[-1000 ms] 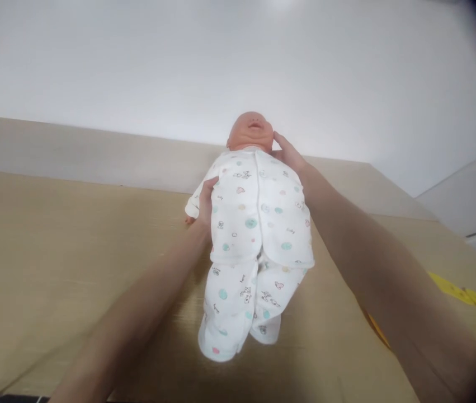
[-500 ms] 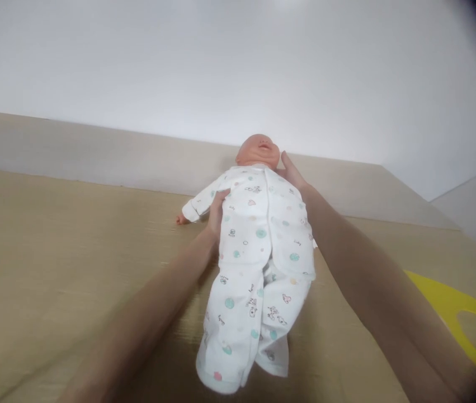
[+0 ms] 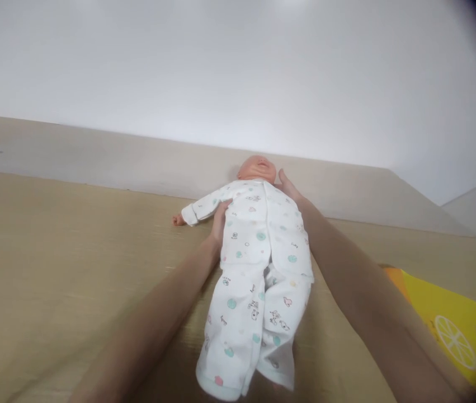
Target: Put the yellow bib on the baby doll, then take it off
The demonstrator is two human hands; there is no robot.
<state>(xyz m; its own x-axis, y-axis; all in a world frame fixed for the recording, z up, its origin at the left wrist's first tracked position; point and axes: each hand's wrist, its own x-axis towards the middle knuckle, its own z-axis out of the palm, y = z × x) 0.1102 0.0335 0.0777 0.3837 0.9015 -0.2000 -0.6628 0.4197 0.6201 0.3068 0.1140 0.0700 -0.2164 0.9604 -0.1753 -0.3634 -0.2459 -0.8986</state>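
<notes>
A baby doll [image 3: 258, 240] in a white jacket and trousers printed with green dots and small animals lies face up, its head [image 3: 258, 168] at the far end and its legs towards me. My left hand [image 3: 221, 219] grips the doll's side below its outstretched arm, thumb on the jacket and fingers hidden behind the body. Beside the head and shoulder, my right hand [image 3: 290, 188] supports the doll from behind. Its thumb sticks up, while its other fingers are hidden. The doll's other arm is out of sight.
Under the doll spreads a tan surface [image 3: 74, 252] with a paler strip [image 3: 137, 162] along its back. A white wall [image 3: 221, 67] rises behind. At the right, partly behind my forearm, is a yellow and orange item [image 3: 451, 313] with a white citrus-slice print.
The doll's head and upper body have sunk lower in view, with both hands still on it. More of the yellow item now shows on the right.
</notes>
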